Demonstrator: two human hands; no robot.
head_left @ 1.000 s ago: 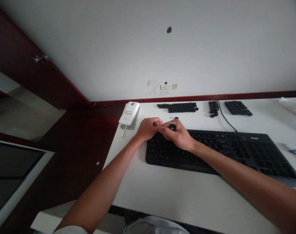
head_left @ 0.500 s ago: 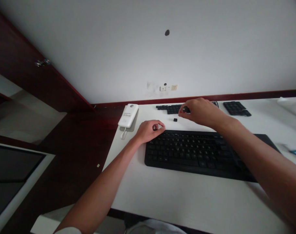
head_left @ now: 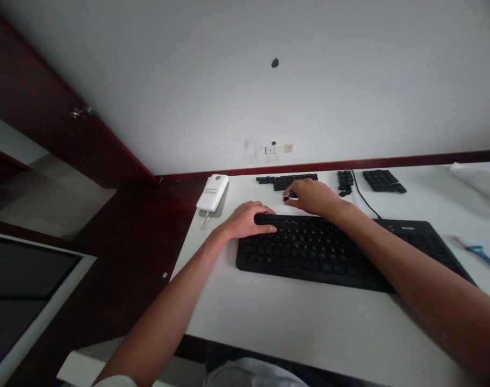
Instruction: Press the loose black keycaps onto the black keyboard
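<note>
Black keycap [head_left: 286, 198] is pinched at the tips of the right hand [head_left: 313, 196], with the thumb and forefinger closed narrowly on it and the other fingers curled loosely behind. The cap shows only as a small dark piece at the fingertips. That hand hangs palm down with the wrist arched, just above the top edge of the black keyboard [head_left: 309, 250], and its forearm reaches in from the lower right, lying over the keyboard's right half.

The left hand [head_left: 249, 220] rests palm down on the keyboard's top left corner, its fingers stretched out over the keys, only slightly spread and holding nothing that shows. Its fingertips stop just left of the right fingers, not touching them.

Straight beyond the right fingertips, on the white desk [head_left: 309, 322], loose black keycaps [head_left: 287, 181] lie in a long stepped strip. Farther right of those fingers sit a small cluster of keycaps [head_left: 345, 183] and a flat block of keycaps [head_left: 384, 180], with a dark cable [head_left: 364, 199] running between them down to the keyboard. Left of the left fingers, near the desk's edge, lies a white handheld device [head_left: 211, 192] with a short loop of cord. Well right of all the fingers, a blue-handled tool [head_left: 484, 257] lies beside the keyboard's end. A wall socket plate [head_left: 279, 149] sits above the desk, beyond the keycaps.
</note>
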